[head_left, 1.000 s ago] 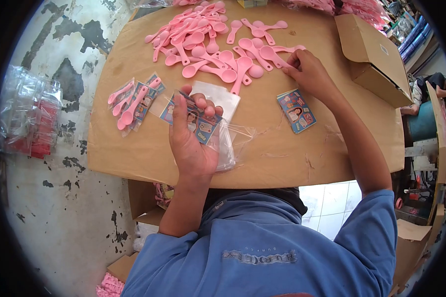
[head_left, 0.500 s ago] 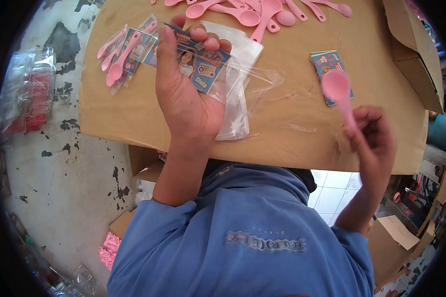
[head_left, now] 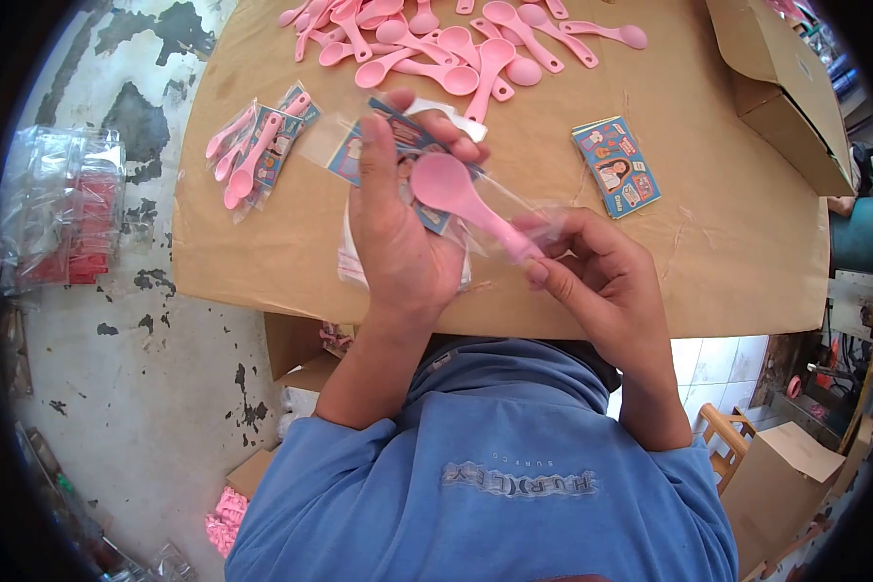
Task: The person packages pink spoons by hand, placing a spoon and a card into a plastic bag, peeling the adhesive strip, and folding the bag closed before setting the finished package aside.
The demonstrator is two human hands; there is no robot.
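My left hand [head_left: 404, 228], palm up, grips a clear plastic bag [head_left: 326, 142] with a blue printed card [head_left: 435, 219] in it between thumb and fingers. A pink spoon [head_left: 443, 184] is pinched by its handle end in my right hand [head_left: 606, 276]. Its bowl points left and overlaps the card and bag in this view. The bag's loose end reaches to my right fingertips. Beneath my left hand lie more clear bags [head_left: 352, 264], partly hidden. To the right is a stack of blue printed cards [head_left: 615, 167].
Many loose pink spoons [head_left: 403, 39] are heaped at the table's far side. Packed bags with spoons and cards [head_left: 262, 145] lie at the left of the brown-covered table [head_left: 737, 262]. An open cardboard box [head_left: 781, 97] stands at the right edge; clear packets [head_left: 63, 213] lie farther left.
My right hand has brought the spoon left from beside the card stack to the bag in my left hand. The view has shifted, showing more of the spoon heap.
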